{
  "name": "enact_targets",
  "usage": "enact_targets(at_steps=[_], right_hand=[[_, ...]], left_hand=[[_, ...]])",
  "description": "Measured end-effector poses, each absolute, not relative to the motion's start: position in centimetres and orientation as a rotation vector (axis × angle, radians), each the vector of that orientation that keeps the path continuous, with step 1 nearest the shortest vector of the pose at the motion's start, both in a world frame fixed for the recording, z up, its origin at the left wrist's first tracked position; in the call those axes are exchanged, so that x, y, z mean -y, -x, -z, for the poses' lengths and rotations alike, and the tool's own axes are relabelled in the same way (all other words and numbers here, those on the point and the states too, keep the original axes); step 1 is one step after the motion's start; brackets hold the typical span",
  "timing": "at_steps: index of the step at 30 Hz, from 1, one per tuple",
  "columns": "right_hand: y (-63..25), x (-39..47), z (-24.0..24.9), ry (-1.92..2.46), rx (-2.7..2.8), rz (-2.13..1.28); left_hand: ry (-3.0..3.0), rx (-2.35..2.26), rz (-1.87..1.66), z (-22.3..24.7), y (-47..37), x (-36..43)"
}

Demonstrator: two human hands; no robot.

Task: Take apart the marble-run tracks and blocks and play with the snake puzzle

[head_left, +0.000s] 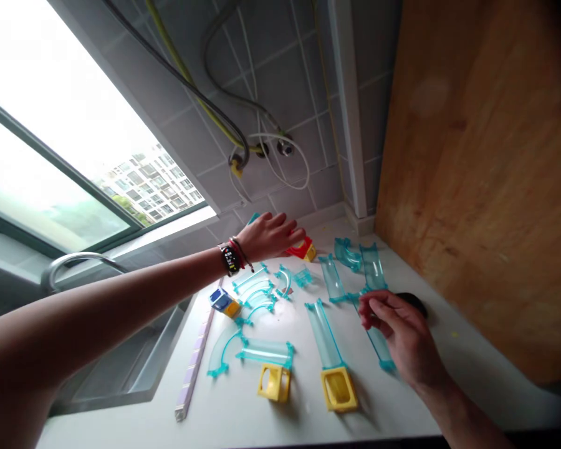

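Countertop (243,424), white and smooth, and two bare hands out over it. The left hand (272,236) is stretched toward the surface's far edge, back of the hand up, fingers bent over a red-and-yellow plastic block (308,249); the fingertips are hidden, so whether they are clamped on it I cannot tell. A sliver of teal plastic (254,218) peeks out past the knuckles, and a black-faced watch (229,259) shows on the wrist.

Now the right hand (404,330), over toward the right edge: fingers curled, thumb close to them, and whether anything sits in that pinch, I cannot tell. Right below runs a long translucent teal plastic track (378,343), partly covered by the hand, with a rounded black object (414,304) just beside it.

Down by the near edge, a yellow plastic cube (274,383) stands apart from a second yellow cube (339,389), and that second one has a straight teal channel (326,337) right up against it. Look left: a blue-and-yellow block (224,302) sits beside a cluster of curved teal pieces (258,293), while a lilac-and-white strip (194,368) lies along the left edge, next to the metal sink (166,368). Toward the far right corner, a curved teal chute (347,254) rests near other teal channels.
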State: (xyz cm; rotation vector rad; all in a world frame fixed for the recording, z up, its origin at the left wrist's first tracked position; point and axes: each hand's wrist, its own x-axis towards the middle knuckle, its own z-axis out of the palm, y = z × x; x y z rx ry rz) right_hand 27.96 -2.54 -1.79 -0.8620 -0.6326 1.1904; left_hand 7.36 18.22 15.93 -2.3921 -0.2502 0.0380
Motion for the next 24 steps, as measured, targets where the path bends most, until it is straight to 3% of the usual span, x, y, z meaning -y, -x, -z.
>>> enact_targets(at_steps=[8, 18, 24], right_hand=[[-26.8, 5.2, -1.4, 0.909, 0.953, -1.029], [-24.9, 8.0, -3.6, 1.045, 1.367, -0.412], [-25.3, 8.9, -4.6, 0.913, 1.441, -0.643]], left_hand=[[2.352, 0.098, -0.022, -19.2, -8.4, -7.6], [2.577, 0.422, 0.144, -21.4, -8.3, 2.2], [2.766, 0.736, 0.426, -19.7, -6.4, 6.2]])
